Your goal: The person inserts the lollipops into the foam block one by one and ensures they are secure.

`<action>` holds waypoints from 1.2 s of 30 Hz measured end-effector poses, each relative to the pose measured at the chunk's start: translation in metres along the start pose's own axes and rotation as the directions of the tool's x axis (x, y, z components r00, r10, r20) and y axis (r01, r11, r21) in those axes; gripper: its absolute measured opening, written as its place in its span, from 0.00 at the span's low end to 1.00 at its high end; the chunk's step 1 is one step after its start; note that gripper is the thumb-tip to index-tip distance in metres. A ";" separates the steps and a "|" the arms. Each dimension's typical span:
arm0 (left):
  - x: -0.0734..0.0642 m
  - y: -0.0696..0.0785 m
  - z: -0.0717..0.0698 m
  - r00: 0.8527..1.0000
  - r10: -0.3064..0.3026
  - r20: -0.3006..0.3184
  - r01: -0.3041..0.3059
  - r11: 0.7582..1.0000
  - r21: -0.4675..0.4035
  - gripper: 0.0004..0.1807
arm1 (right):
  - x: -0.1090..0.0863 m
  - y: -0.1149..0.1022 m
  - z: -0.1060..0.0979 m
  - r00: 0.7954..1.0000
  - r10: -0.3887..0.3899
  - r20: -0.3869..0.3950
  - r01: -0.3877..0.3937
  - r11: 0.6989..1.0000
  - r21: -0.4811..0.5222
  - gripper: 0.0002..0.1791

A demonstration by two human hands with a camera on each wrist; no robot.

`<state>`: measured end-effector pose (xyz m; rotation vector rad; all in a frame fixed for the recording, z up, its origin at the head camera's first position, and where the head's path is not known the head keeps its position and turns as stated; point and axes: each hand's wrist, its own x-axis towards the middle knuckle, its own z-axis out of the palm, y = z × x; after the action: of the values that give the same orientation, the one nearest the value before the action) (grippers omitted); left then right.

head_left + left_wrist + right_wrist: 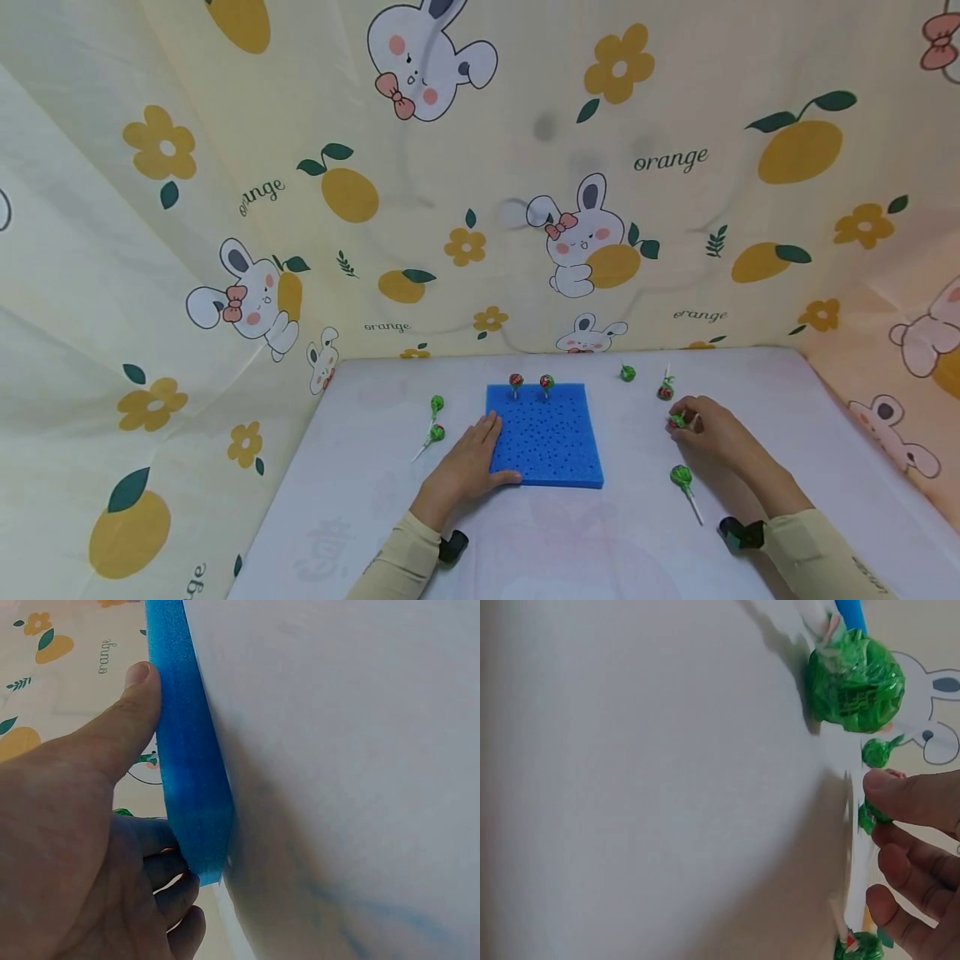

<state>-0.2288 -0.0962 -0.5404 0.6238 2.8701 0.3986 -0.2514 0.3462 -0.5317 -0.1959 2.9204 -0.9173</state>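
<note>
A blue foam block (546, 437), dotted with small holes, lies flat on the table. My left hand (465, 462) rests against its near left corner, thumb along the front edge and fingers along the left side; the left wrist view shows the thumb (127, 712) touching the foam (191, 742). Two wrapped lollipops (516, 381) (547, 382) stand upright in the block's far edge. To the right of the block, my right hand (705, 429) pinches a green-wrapped lollipop (677, 421) between thumb and fingers; its stick is mostly hidden. Closer to me lies another green lollipop (681, 477).
Two lollipops (437, 405) (437, 432) lie left of the block. Beyond my right hand are two more, a green one (627, 374) and a red-and-green one (665, 390). A printed cloth (465, 167) hangs behind the white table (360, 500).
</note>
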 end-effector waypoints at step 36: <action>0.001 0.000 0.001 1.000 0.002 0.005 -0.002 1.000 0.000 0.58 | 0.011 -0.054 0.019 0.955 -0.238 -0.175 0.242 0.970 0.004 0.15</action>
<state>-0.2293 -0.0961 -0.5418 0.6269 2.8655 0.3964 -0.2548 0.2899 -0.5170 -0.5046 3.0912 -1.0530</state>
